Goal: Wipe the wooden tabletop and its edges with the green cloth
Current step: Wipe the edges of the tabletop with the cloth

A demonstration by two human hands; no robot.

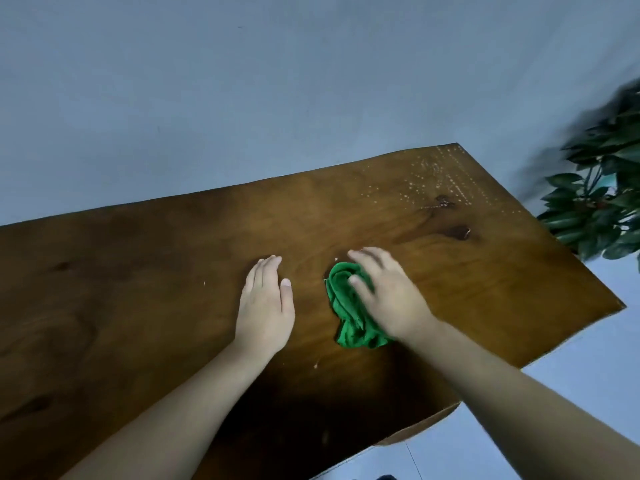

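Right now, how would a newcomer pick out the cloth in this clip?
Start at the brown wooden tabletop filling the lower view. Near its middle lie two bare hands; the right hand presses on the cloth. It is a crumpled bright green wad, the only green thing on the wood; the leafy plant stands off the table's right edge.

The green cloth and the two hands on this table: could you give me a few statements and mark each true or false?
1. The right hand presses on the green cloth. True.
2. The left hand holds the cloth too. False: it lies flat on the bare wooden tabletop, apart from the cloth.
3. Pale specks mark the table's far right corner. True.
4. A vase stands on the table. False: a leafy plant stands beyond its right edge.
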